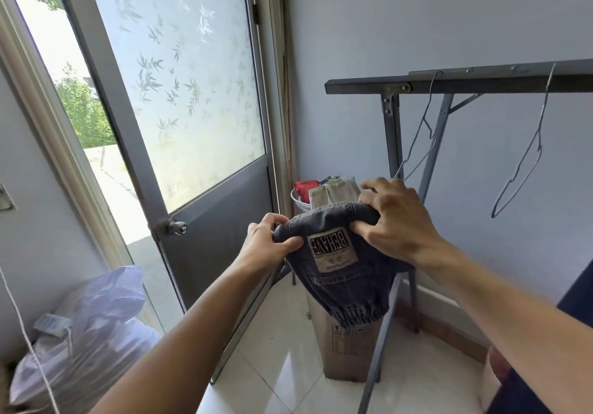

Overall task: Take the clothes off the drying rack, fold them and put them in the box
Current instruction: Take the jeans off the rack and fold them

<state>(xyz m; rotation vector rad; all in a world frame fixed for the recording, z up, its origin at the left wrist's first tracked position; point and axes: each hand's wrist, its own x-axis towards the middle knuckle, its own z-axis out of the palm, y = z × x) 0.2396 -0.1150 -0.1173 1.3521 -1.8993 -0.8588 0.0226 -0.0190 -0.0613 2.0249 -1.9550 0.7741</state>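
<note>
Dark jeans (340, 272) held in the air by both hands, above the box (349, 349).

The left hand (266, 243) grips the left end of the folded top edge, the right hand (398, 221) grips the right end; the cloth hangs down with its elastic hem just over the box top. The box stands on the floor (276, 365) between the rack (449, 83) legs. Two bare hangers (526, 157) hang from the rack bar. The door (179, 92) is open at the left.

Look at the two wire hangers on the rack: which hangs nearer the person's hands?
The left hanger: its lower end dips just behind the right hand. The other hanger hangs apart, further along the rack.
</note>
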